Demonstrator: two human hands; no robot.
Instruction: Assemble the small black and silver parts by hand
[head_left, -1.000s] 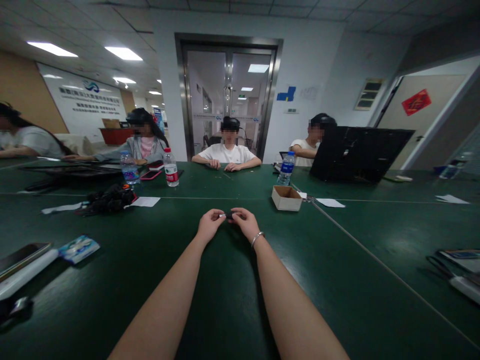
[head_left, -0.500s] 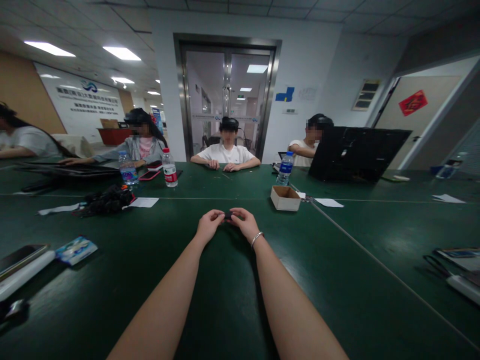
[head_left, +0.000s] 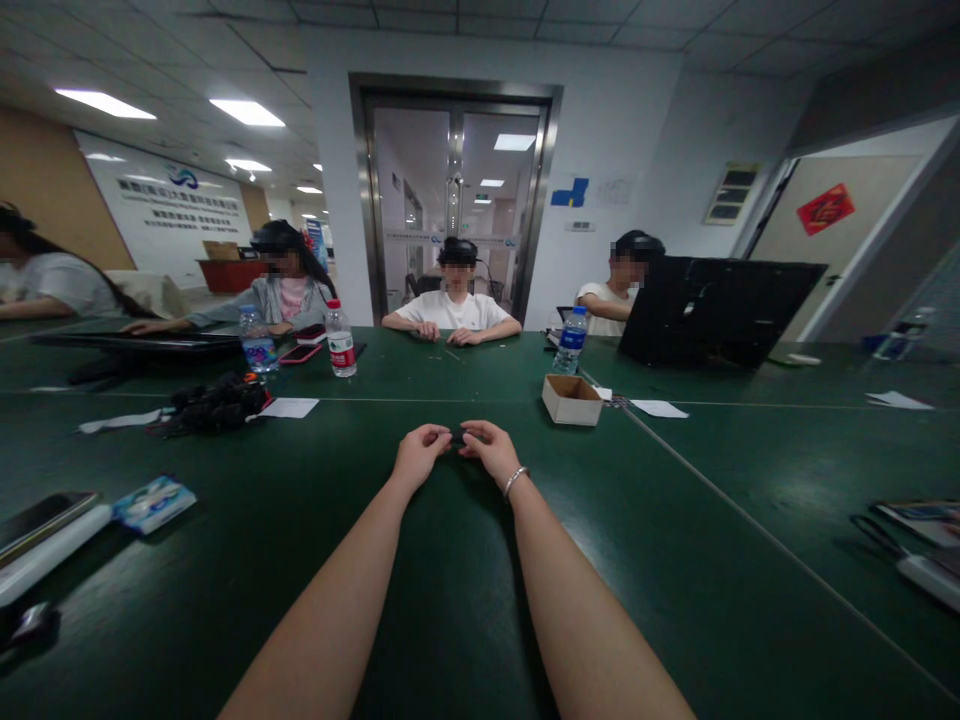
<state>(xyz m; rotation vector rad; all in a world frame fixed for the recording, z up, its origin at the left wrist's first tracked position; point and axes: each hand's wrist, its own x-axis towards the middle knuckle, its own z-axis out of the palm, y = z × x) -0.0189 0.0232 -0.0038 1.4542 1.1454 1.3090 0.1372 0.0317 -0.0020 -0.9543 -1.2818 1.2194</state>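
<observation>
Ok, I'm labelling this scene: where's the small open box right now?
In the head view, the small open box sits right of centre on the green table, beyond the right hand and just in front of a blue-labelled bottle.

- Left forearm [head_left: 330, 590] and right forearm [head_left: 592, 590] reach forward, angling inward!
- Left hand [head_left: 420, 453] curls in a pinch!
- Right hand [head_left: 491, 452], curved too, faces it, just beside!

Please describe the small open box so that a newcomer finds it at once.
On the green table, look beyond the right hand, to its right. In front of a blue-labelled bottle stands the box. Unlike the bottle, it is low, pale outside and open-topped.
</observation>
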